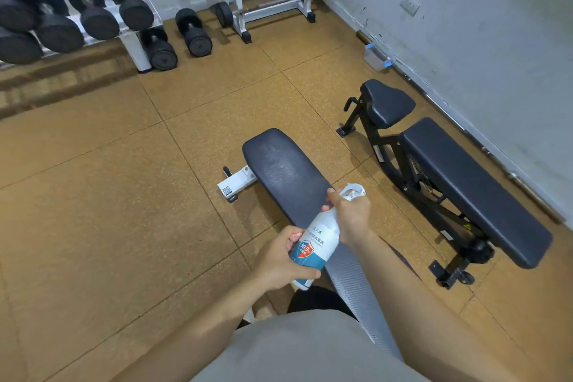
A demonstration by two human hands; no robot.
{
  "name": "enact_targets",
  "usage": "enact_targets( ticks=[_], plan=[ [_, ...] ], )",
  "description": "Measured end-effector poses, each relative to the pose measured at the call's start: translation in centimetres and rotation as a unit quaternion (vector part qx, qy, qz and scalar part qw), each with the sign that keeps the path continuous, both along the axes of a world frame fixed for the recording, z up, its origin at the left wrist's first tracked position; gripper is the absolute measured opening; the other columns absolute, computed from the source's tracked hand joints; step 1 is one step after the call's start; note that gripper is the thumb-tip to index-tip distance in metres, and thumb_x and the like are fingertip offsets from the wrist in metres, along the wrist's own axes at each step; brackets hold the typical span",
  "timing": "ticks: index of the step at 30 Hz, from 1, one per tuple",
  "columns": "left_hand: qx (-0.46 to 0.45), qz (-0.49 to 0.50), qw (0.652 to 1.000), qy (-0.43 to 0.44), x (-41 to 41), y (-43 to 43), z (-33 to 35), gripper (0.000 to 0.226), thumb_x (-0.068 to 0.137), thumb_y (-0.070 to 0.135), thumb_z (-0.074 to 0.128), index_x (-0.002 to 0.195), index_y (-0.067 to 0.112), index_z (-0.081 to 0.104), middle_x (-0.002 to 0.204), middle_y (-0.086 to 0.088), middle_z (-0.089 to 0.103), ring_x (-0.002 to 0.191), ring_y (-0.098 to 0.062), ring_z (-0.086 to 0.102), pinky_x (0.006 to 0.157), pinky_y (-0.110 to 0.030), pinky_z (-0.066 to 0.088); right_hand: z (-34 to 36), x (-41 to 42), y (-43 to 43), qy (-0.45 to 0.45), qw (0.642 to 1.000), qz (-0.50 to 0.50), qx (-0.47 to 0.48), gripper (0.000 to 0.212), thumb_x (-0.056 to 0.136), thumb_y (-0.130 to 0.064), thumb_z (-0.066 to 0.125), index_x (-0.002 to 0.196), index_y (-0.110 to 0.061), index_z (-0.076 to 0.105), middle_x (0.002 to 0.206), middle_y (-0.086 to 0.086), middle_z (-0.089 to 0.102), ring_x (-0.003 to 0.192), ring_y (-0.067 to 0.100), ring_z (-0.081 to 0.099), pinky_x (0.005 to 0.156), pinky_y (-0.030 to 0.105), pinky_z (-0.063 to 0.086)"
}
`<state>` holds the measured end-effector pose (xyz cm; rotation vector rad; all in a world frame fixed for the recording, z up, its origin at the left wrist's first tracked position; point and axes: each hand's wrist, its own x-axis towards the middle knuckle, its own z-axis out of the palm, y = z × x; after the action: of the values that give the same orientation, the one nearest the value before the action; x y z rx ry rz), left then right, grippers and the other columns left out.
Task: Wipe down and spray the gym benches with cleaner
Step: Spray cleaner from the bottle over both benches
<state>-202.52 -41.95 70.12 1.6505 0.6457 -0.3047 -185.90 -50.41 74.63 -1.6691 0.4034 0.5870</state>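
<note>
Here, the left hand [279,257] curls its fingers round the lower body of the white spray bottle [316,242], which tilts with its head up and away from the person. Just above that grip, the right hand [350,214] clasps the bottle's neck, and the white trigger head pokes out past its knuckles. Beneath both grips, and stretching beyond them, lies the dark pad of the flat bench [285,167]. Right of the right hand, well apart, the black adjustable bench [465,180] stands along the wall.
</note>
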Motion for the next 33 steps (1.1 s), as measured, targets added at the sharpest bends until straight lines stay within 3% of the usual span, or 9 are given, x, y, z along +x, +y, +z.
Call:
enact_targets(
  ticks=[6, 12, 16, 18, 20, 23, 27, 30, 33],
  plan=[
    [-0.008, 0.006, 1.0, -0.001, -0.1, 5.8, 0.3, 0.079, 0.056, 0.045, 0.096, 0.123, 0.044, 0.054, 0.119, 0.021, 0.067, 0.109, -0.003, 0.069, 0.094, -0.035, 0.062, 0.2, 0.0, 5.8, -0.001, 1.0, -0.004, 0.007, 0.02, 0.089, -0.011, 0.076, 0.091, -0.013, 0.057, 0.083, 0.016, 0.066, 0.065, 0.029, 0.069, 0.074, 0.052, 0.061],
    [-0.008, 0.019, 1.0, 0.01, 2.2, 11.0, -0.2, 0.084, 0.045, 0.047, 0.094, 0.12, 0.042, 0.056, 0.115, 0.017, 0.071, 0.105, -0.006, 0.071, 0.092, -0.037, 0.063, -0.9, 2.5, 10.8, 0.007, 1.0, -0.008, 0.009, 0.02, 0.09, -0.007, 0.075, 0.085, -0.009, 0.056, 0.074, 0.017, 0.061, 0.051, 0.023, 0.064, 0.058, 0.038, 0.057],
    [-0.019, 0.027, 0.999, 0.024, 4.5, 13.1, -0.1, 0.074, 0.057, 0.028, 0.098, 0.118, 0.038, 0.058, 0.112, 0.013, 0.072, 0.099, -0.003, 0.073, 0.086, -0.029, 0.064, -2.0, 5.3, 13.2, 0.032, 0.999, -0.001, 0.04, 0.021, 0.089, -0.007, 0.077, 0.099, -0.009, 0.058, 0.081, 0.012, 0.066, 0.051, 0.021, 0.067, 0.051, 0.032, 0.058],
    [-0.022, 0.035, 0.999, 0.029, 5.7, 14.4, 0.0, 0.07, 0.062, 0.017, 0.097, 0.119, 0.035, 0.06, 0.111, 0.012, 0.073, 0.098, -0.002, 0.073, 0.077, -0.022, 0.062, -2.7, 6.7, 14.6, 0.041, 0.998, -0.005, 0.049, 0.019, 0.089, -0.006, 0.076, 0.092, -0.009, 0.057, 0.078, 0.012, 0.064, 0.047, 0.019, 0.065, 0.051, 0.031, 0.056],
    [-0.018, 0.027, 0.999, 0.034, 7.0, 15.9, 0.0, 0.07, 0.063, 0.014, 0.096, 0.118, 0.035, 0.059, 0.112, 0.011, 0.073, 0.101, -0.004, 0.073, 0.077, -0.022, 0.062, -3.5, 7.9, 15.8, 0.051, 0.997, -0.018, 0.047, 0.022, 0.09, -0.005, 0.075, 0.081, -0.01, 0.055, 0.071, 0.012, 0.06, 0.043, 0.019, 0.062, 0.053, 0.032, 0.055],
    [-0.007, -0.008, 1.0, 0.028, 9.4, 18.0, 0.0, 0.069, 0.064, 0.016, 0.097, 0.116, 0.037, 0.057, 0.113, 0.012, 0.072, 0.103, -0.002, 0.072, 0.081, -0.022, 0.061, -4.4, 9.9, 17.1, 0.063, 0.995, -0.038, 0.061, 0.025, 0.089, -0.005, 0.075, 0.077, -0.011, 0.054, 0.067, 0.012, 0.059, 0.044, 0.02, 0.061, 0.058, 0.035, 0.054],
    [0.002, -0.03, 0.999, 0.033, 10.6, 19.0, -0.6, 0.071, 0.059, 0.027, 0.099, 0.118, 0.034, 0.059, 0.112, 0.011, 0.073, 0.101, -0.004, 0.073, 0.085, -0.029, 0.064, -5.1, 10.9, 17.1, 0.079, 0.993, -0.05, 0.072, 0.022, 0.088, -0.002, 0.075, 0.093, -0.012, 0.057, 0.077, 0.01, 0.065, 0.05, 0.023, 0.065, 0.058, 0.036, 0.056],
    [0.01, -0.048, 0.998, 0.042, 10.4, 19.5, -1.3, 0.075, 0.052, 0.037, 0.098, 0.117, 0.034, 0.061, 0.111, 0.012, 0.073, 0.103, -0.009, 0.074, 0.089, -0.039, 0.064, -5.5, 10.3, 16.9, 0.088, 0.992, -0.078, 0.054, 0.021, 0.088, -0.003, 0.075, 0.086, -0.011, 0.056, 0.074, 0.012, 0.063, 0.049, 0.023, 0.065, 0.058, 0.037, 0.056],
    [0.02, -0.09, 0.995, 0.047, 10.4, 20.7, -1.8, 0.077, 0.048, 0.041, 0.098, 0.116, 0.038, 0.061, 0.11, 0.015, 0.072, 0.102, -0.008, 0.073, 0.089, -0.039, 0.065, -5.6, 9.0, 16.6, 0.093, 0.986, -0.133, 0.044, 0.022, 0.088, -0.005, 0.075, 0.083, -0.008, 0.054, 0.069, 0.016, 0.061, 0.047, 0.021, 0.062, 0.053, 0.034, 0.056]
  ],
)
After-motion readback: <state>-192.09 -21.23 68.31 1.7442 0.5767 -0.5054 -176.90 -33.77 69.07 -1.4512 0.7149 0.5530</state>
